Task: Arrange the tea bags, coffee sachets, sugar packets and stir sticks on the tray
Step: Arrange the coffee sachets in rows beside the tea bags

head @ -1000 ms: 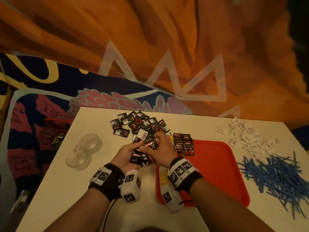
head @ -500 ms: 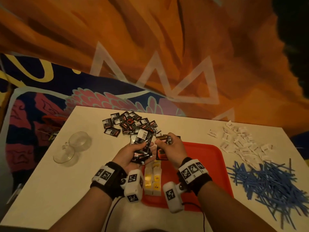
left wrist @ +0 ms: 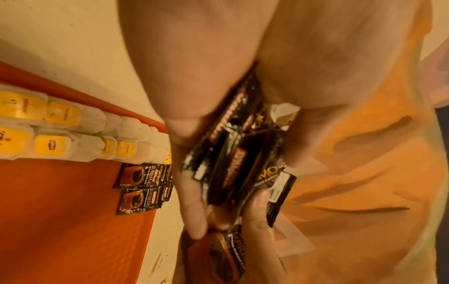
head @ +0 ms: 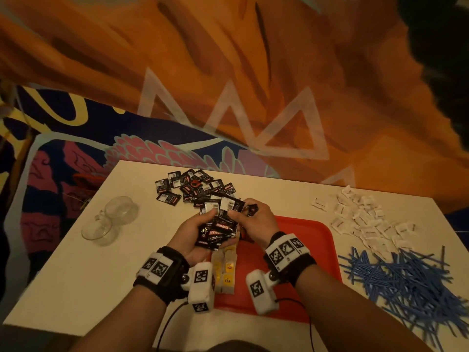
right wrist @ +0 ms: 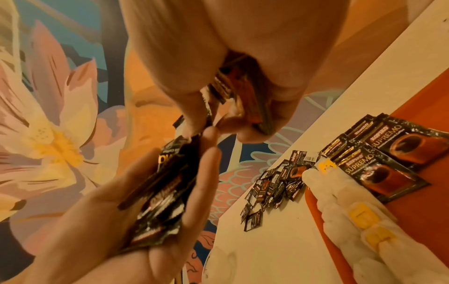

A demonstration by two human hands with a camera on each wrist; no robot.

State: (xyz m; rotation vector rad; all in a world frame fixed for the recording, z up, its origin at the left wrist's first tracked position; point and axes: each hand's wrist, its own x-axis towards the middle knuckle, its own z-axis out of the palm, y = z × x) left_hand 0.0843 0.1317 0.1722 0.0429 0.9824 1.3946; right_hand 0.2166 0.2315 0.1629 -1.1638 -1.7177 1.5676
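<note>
Since a moment before, both hands had lifted clear of the red tray. The left hand cupped a loose bundle of coffee sachets in a curled grip. The right hand pinched a few more, apparently sorting them for the rows beside the tea bags. Sugar packets and stir sticks lay untouched on the desk.

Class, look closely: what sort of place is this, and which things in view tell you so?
Probably a café or hospitality prep spot: a white table before a painted mural, with a red tray, coffee sachets, sugar packets and stir sticks.
</note>
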